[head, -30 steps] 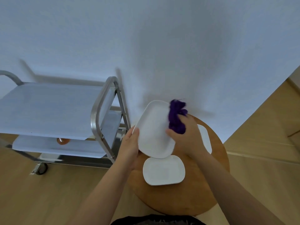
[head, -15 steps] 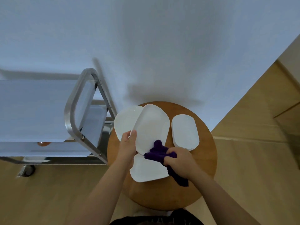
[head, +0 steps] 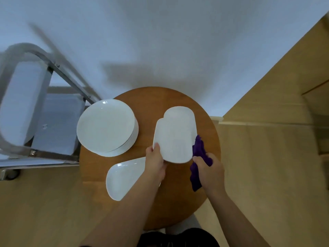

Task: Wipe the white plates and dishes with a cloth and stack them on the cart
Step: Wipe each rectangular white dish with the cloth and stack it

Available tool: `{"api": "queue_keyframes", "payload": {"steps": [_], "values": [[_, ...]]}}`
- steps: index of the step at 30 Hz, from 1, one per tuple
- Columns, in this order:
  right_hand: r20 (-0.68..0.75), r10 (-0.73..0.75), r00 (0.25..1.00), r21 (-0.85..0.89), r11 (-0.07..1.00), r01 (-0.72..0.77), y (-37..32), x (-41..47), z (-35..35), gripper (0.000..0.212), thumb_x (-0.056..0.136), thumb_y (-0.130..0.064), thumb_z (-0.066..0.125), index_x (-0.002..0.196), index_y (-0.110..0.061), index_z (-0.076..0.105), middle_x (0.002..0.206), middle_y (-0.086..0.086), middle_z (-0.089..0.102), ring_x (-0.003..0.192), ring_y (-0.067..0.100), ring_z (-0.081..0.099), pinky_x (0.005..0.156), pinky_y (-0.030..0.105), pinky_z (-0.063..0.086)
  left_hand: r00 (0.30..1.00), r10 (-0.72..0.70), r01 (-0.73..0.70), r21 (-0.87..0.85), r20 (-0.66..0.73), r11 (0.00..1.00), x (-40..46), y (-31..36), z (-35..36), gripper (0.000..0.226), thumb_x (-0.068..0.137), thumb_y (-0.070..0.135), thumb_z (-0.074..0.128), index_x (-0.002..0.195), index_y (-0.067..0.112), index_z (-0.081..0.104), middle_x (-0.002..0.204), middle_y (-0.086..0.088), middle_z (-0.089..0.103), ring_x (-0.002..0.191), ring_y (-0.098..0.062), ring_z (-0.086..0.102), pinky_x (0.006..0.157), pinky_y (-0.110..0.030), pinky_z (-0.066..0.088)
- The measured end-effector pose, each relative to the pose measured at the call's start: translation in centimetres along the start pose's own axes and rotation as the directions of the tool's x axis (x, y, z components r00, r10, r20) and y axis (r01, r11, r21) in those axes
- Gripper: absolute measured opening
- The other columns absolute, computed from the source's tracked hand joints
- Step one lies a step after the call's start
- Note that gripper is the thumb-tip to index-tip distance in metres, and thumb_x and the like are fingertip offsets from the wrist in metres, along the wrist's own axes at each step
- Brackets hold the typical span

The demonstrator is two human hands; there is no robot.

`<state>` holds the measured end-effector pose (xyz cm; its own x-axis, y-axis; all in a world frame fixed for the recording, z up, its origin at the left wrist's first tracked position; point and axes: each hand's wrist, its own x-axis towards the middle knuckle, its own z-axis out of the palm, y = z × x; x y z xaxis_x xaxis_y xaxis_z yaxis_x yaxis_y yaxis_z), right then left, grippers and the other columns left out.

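Change: since half a second ago the view has tipped further down, the held dish has swung from the table's middle to its right half, and the cloth has gone from the dish's lower face to its right edge.
Wall (head: 178,41): plain white, filling the upper part of the view, with soft shadows above the table.
Floor (head: 44,202): light wood, on both sides of the table.
Cart (head: 58,122): metal frame with pale shelves, at the left, blurred, close beside the table; no plate shows on the shelf parts in view.
Round wooden table (head: 174,98): brown top, centre of the view, bearing the dishes.
Stack of round white plates (head: 106,127): on the table's left part, hanging over the edge nearest the cart.
Held oblong white dish (head: 175,138): raised over the table's right half, covering most of another white dish (head: 178,109) of which only the far rim shows.
Oblong white dish (head: 124,177): flat on the table's near-left part, its right end hidden under the left forearm.
Left hand (head: 155,162): grips the held dish at its lower left corner, thumb on top, fingers curled beneath.
Right hand (head: 209,172): fingers closed around the cloth, just beside the dish's lower right corner.
Purple cloth (head: 200,154): bunched, touching the held dish's right edge, a tail hanging below the hand.
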<state>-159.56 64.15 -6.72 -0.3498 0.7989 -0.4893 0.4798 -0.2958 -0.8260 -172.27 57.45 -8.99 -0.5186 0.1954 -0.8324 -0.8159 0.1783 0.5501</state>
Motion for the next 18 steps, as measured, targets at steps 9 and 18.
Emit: {"api": "queue_keyframes", "payload": {"steps": [9, 18], "values": [[0.06, 0.036, 0.998, -0.024, 0.999, -0.035, 1.2, 3.8, -1.6, 0.012, 0.085, -0.016, 0.063, 0.077, -0.023, 0.058, 0.063, 0.0, 0.059, 0.049, 0.004, 0.055, 0.043, 0.015, 0.044, 0.968, 0.165, -0.104, 0.301, -0.188, 0.948, 4.6, -2.5, 4.2, 0.015, 0.101, 0.03, 0.038, 0.108, 0.021, 0.047, 0.096, 0.001, 0.055, 0.091, -0.019, 0.056, 0.081, -0.032, 0.05], [0.107, 0.057, 0.993, -0.054, 0.997, -0.051, 1.8, 5.4, -1.7, 0.01, 0.085, -0.016, 0.063, 0.079, -0.022, 0.057, 0.064, -0.002, 0.058, 0.052, -0.001, 0.055, 0.042, 0.01, 0.041, 0.927, 0.302, -0.07, 0.689, -0.222, 0.722, 7.2, -2.8, 3.2, 0.033, 0.092, 0.015, 0.056, 0.124, 0.008, 0.054, 0.121, -0.01, 0.06, 0.104, -0.022, 0.056, 0.087, -0.032, 0.045]]}}
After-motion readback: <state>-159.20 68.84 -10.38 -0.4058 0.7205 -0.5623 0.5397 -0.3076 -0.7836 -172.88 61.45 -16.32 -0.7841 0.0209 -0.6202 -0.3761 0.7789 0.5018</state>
